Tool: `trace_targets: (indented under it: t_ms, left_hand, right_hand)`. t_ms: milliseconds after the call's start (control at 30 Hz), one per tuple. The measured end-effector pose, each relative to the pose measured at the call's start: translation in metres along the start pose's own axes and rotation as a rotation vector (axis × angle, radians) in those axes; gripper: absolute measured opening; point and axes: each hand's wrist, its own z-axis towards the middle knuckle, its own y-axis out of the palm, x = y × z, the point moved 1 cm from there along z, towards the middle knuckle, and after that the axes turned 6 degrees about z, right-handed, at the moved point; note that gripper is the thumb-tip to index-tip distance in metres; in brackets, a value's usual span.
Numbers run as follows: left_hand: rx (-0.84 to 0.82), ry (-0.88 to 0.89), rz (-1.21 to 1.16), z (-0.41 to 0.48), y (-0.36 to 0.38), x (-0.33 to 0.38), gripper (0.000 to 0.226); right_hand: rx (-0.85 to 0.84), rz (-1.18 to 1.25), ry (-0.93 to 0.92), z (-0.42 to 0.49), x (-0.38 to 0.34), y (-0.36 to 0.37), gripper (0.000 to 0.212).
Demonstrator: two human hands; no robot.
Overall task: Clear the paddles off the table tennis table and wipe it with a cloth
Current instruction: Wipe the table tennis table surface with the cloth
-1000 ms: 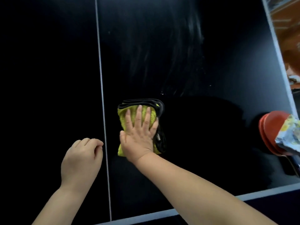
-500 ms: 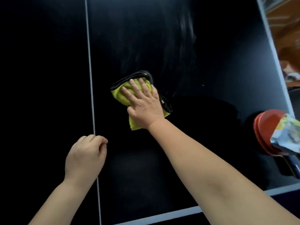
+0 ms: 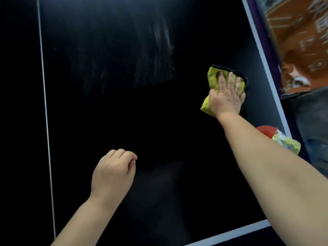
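**Head view, wiping in progress (judged).** The right hand [image 3: 227,96], fingers straight and spread, presses the cloth [image 3: 213,79] flat on the worktop [image 3: 124,112], right of centre in the frame and near the white side edge [image 3: 266,68]. The cloth is yellow, dark-bordered and folded, and shows above and to the left of the hand.

The left hand [image 3: 113,171], lower centre, is curled into a loose fist with nothing visible in it. Whether it touches the worktop cannot be told.

Pale smears [image 3: 159,50] lie in the upper centre — up and to the left of the cloth. Below them the surface reads evenly dark. The right hand is much nearer the smears than the left, so the next stroke probably runs up-left.

A red paddle [image 3: 266,131] lies at lower right by the edge, partly hidden behind the right forearm — so the clearing step looks unfinished.
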Motion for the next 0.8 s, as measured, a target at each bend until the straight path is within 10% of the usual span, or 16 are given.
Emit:
trace_targets:
  t_ms: [300,800]
  left_hand:
    - [0.012,-0.170,0.001,-0.023,-0.015,-0.039,0.028]
    - [0.043,-0.229,0.038,-0.047,-0.050,-0.142,0.024]
  right_hand:
    - [0.071,0.004,0.149,-0.036,-0.080,0.032,0.066]
    - [-0.150,-0.054,-0.379,-0.182,-0.295,0.140,0.075]
